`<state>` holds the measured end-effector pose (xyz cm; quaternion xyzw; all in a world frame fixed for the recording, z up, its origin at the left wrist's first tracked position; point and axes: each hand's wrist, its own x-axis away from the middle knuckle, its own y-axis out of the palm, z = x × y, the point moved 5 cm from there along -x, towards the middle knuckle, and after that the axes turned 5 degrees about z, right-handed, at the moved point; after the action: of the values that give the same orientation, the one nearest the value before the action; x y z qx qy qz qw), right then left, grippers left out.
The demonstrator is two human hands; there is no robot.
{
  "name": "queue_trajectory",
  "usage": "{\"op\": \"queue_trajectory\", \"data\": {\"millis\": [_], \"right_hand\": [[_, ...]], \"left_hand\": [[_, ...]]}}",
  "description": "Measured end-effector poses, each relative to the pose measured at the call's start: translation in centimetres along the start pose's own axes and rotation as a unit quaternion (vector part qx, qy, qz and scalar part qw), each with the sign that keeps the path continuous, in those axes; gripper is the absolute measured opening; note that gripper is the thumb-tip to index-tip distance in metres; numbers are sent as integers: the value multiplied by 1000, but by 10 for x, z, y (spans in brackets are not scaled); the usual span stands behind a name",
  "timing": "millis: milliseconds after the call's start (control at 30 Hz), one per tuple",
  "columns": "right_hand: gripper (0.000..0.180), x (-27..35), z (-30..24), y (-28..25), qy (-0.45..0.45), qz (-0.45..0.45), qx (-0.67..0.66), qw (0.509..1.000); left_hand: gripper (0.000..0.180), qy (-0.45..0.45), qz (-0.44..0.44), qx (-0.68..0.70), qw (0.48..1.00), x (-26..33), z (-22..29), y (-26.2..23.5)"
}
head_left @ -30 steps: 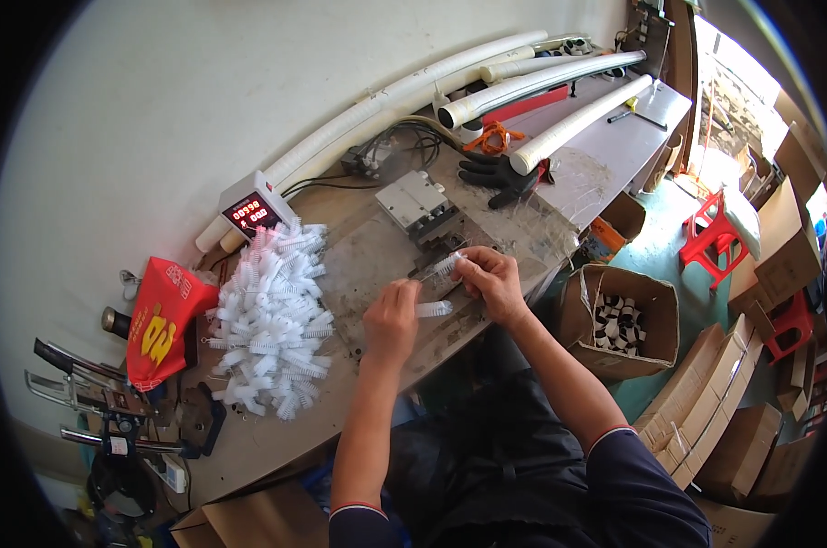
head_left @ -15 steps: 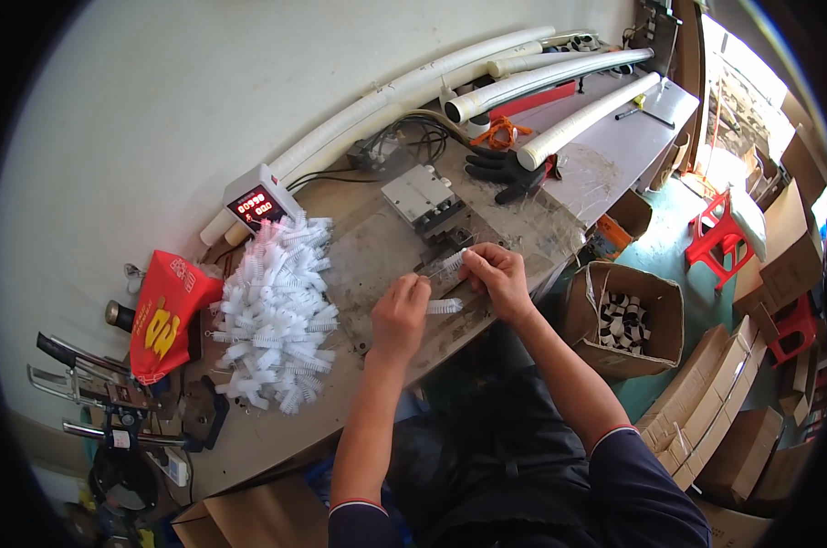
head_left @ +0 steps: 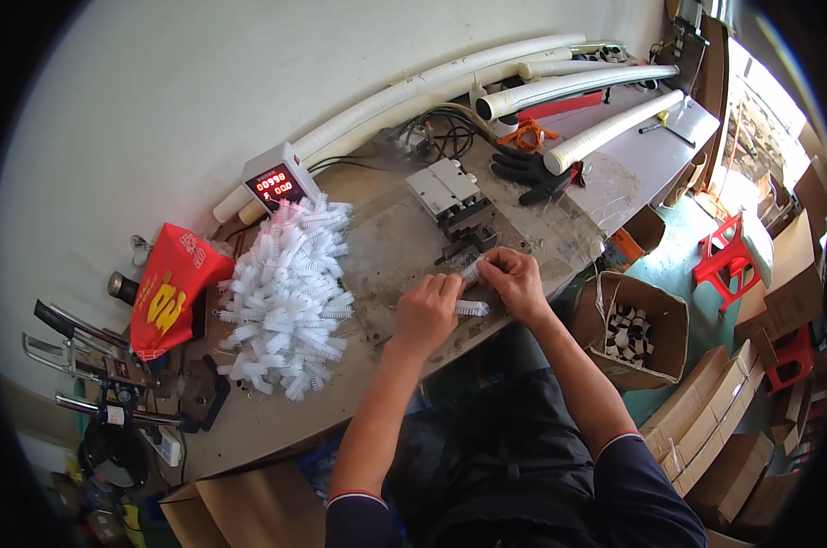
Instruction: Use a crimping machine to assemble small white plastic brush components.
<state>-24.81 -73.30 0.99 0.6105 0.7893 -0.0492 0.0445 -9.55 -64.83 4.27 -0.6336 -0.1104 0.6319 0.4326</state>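
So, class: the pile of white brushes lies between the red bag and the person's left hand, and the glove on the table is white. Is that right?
Not quite: the head view shows the glove is black. The pile of white brushes does lie between the red bag and the left hand.

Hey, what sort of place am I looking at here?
Probably a small workshop: a heap of white brushes lies on a worn workbench, next to a box with a red digital display, and a metal fixture sits farther right on the bench.
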Motion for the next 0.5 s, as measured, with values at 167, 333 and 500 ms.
{"op": "queue_trajectory", "data": {"millis": [167, 333, 500], "right_hand": [[16, 0, 0, 2, -22, 4, 38, 999], [12, 1, -1, 9, -25, 13, 61, 998], [16, 3, -2, 7, -43, -5, 50, 998]], "left_hand": [[13, -11, -2, -8, 1000, 3, -2, 4], [11, -19, -4, -6, 1000, 6, -10, 2], [10, -32, 18, 1, 999, 3, -6, 2]]}}
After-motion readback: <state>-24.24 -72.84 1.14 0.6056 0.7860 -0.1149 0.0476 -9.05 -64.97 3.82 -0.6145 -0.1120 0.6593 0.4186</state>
